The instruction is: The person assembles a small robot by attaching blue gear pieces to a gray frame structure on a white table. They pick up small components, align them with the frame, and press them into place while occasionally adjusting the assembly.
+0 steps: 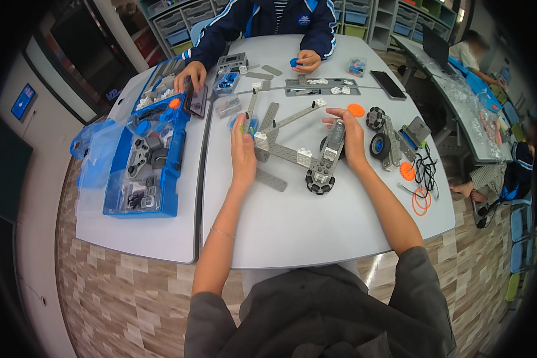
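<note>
Between my two hands is a grey plastic building-kit frame point(283, 151) made of perforated beams with white connectors. It carries a grey motor block point(333, 143) and a black roller wheel point(320, 182) at its right end. My left hand point(242, 156) is closed at the frame's left end, its fingers pointing away from me and its grip partly hidden. My right hand point(353, 138) curves round the motor end, with fingertips over the far side. A loose grey beam point(271, 179) lies beneath the frame, near my left hand.
Right of me lie a wheeled beam assembly point(390, 143), black cables point(424, 173) and orange rings point(422, 201). A blue parts case point(172, 206) stands at left. Across the table, another person holds a tablet-like device point(196, 100) and a blue part point(295, 62). A phone point(388, 85) lies far right.
</note>
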Demonstrator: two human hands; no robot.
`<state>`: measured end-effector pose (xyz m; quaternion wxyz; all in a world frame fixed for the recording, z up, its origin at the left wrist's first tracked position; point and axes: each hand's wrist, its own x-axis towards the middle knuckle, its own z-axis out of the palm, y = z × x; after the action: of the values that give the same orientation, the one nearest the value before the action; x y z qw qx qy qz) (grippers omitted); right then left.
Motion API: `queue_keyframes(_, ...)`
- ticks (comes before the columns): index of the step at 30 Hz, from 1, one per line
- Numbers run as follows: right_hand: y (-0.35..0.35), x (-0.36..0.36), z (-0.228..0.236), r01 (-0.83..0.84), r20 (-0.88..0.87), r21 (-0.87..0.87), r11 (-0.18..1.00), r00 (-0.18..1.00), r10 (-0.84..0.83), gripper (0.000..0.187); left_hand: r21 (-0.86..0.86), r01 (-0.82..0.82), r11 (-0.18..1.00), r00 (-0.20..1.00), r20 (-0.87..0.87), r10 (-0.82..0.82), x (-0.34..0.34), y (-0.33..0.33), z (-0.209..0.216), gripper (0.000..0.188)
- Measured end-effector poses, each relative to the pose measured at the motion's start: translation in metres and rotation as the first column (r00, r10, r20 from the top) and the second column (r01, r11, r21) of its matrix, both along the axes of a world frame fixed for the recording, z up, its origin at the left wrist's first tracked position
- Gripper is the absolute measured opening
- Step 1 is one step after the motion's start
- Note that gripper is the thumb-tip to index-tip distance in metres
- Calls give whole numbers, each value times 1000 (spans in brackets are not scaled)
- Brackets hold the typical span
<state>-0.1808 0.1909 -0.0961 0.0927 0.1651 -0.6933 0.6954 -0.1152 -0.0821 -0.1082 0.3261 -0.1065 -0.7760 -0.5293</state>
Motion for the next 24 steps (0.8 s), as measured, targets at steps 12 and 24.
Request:
queue_keyframes(12, -2, -1, -3, -35, 11, -128, 991, 999, 37, 45, -31, 30, 999, 991, 130, -26, 0, -5, 2, 108)
queue_keyframes(24, -1, -3, -4, -36, 21, -101, 994, 999, 39, 44, -29, -6, 1000, 991, 135, 10, 2, -1, 6, 109)
